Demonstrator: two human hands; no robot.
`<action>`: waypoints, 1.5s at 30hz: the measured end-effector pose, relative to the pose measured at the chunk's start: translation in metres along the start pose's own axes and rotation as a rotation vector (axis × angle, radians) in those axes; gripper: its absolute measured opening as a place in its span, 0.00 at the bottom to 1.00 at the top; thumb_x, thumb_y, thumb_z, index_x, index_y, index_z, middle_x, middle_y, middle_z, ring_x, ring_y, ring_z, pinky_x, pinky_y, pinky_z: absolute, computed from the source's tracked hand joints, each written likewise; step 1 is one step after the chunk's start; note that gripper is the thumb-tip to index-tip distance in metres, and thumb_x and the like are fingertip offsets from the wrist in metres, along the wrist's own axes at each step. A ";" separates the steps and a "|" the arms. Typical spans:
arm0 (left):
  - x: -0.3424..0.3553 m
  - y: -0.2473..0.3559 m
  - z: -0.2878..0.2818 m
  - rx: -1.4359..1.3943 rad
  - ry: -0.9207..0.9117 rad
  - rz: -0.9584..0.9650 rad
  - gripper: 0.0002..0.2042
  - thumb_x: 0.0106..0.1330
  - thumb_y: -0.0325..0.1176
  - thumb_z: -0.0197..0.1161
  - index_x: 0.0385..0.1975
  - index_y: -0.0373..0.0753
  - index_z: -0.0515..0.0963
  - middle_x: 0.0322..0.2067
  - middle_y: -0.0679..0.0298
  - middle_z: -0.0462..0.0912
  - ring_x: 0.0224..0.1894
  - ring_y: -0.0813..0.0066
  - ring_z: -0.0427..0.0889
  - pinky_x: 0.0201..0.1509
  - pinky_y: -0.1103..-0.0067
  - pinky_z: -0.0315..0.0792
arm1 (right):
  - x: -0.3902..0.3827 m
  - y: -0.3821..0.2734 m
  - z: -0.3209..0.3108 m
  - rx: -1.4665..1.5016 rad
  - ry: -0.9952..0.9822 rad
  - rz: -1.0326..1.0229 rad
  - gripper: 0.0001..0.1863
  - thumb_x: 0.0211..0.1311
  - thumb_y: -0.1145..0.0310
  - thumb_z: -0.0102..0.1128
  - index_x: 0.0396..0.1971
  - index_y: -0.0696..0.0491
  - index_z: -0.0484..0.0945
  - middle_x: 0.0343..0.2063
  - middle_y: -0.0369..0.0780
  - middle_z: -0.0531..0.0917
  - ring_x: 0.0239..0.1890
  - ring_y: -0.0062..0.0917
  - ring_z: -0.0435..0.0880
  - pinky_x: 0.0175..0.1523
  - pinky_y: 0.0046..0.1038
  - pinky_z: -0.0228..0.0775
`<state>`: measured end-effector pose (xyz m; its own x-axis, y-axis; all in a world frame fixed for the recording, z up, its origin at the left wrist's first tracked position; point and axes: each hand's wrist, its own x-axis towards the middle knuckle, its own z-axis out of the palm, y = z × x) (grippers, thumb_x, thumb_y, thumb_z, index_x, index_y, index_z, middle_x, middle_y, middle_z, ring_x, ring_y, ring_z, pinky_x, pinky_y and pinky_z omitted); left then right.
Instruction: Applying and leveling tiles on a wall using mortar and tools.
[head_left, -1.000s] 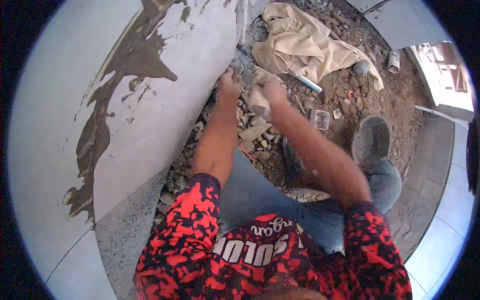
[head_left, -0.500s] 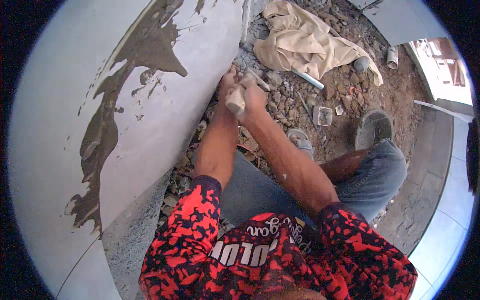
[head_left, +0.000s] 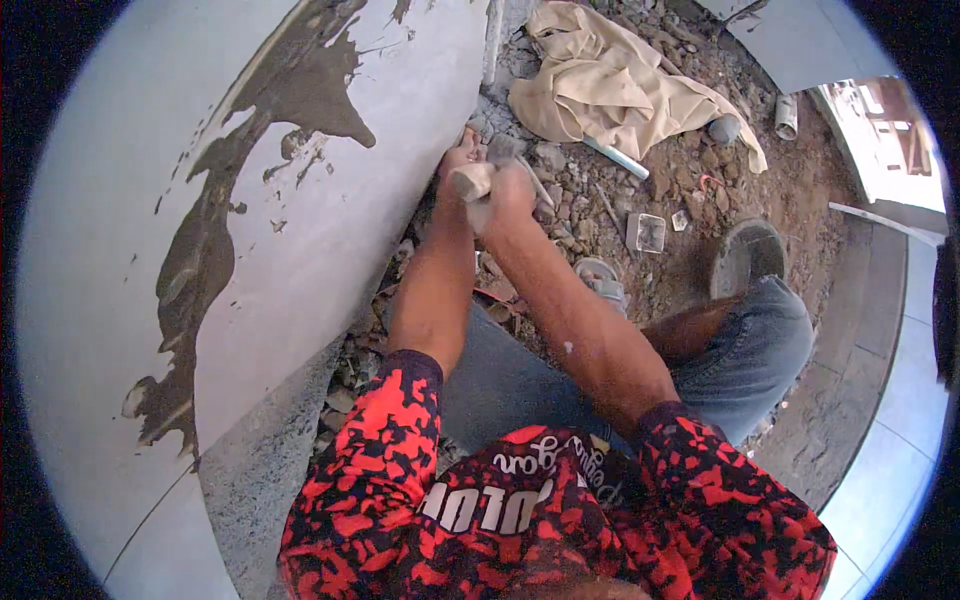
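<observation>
Grey tile [head_left: 300, 200] edge chipping: right hand [head_left: 510, 190] clenches hammer handle [head_left: 470, 182]; left hand [head_left: 458, 160], grip hidden, steadies at twelve o'clock; next, strike accurately.

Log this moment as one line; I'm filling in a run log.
left hand: at tile edge | right hand: gripping wooden handle | ground: rubble, beige cloth | person: crouched

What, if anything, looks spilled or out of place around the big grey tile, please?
A dark brown mud-like smear runs down the large grey tile, splattered at its edges. A beige cloth lies crumpled on the rubble. Both hands work at the tile's edge.
</observation>
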<state>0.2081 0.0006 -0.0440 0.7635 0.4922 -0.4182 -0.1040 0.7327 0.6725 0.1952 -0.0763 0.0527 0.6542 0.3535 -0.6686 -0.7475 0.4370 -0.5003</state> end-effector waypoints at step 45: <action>-0.025 0.017 -0.033 0.041 -0.284 0.062 0.20 0.65 0.37 0.46 0.54 0.34 0.58 0.54 0.59 0.61 0.54 0.75 0.62 0.50 0.81 0.62 | -0.024 0.028 0.024 -0.280 -0.061 -0.052 0.09 0.55 0.69 0.41 0.31 0.59 0.65 0.22 0.41 0.73 0.22 0.31 0.74 0.26 0.32 0.70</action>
<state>0.1656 0.0161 -0.0426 0.9049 0.3800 -0.1914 -0.1350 0.6831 0.7178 0.1611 -0.0525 0.0685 0.6915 0.3893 -0.6085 -0.7102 0.2129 -0.6710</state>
